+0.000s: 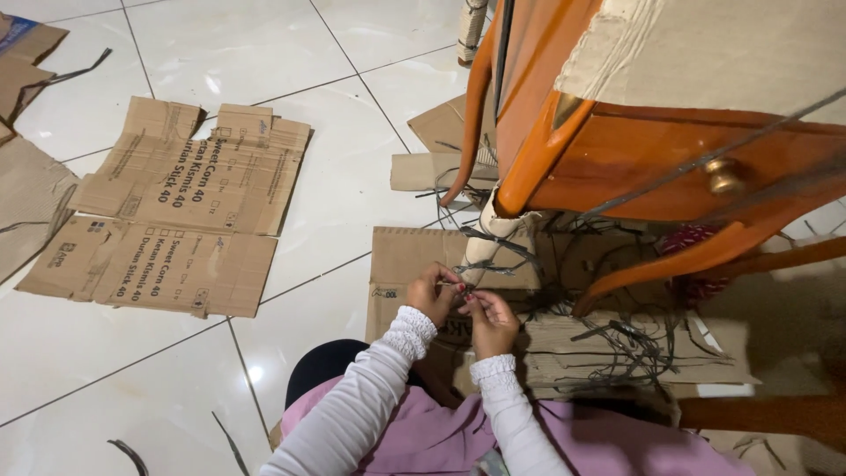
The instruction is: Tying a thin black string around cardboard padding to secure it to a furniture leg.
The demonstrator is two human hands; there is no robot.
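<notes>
My left hand (pixel 431 293) and my right hand (pixel 490 322) meet close together in front of me, both pinching a thin dark strap (pixel 476 268) that wraps the cardboard-covered leg (pixel 487 240) of an orange wooden piece of furniture (pixel 617 150). The fingertips touch the strap where its loose ends cross. Both arms wear white sleeves. More dark straps (pixel 630 339) lie tangled on the cardboard sheet (pixel 397 264) under the furniture. A cardboard wrap (pixel 705 53) covers the furniture's top corner.
A flattened printed cardboard box (pixel 176 211) lies on the white tiled floor (pixel 335 176) to the left. More cardboard pieces (pixel 26 176) sit at the far left edge. A brass knob (pixel 723 176) sticks out of the furniture's drawer front. Loose strap bits (pixel 132 454) lie near my knee.
</notes>
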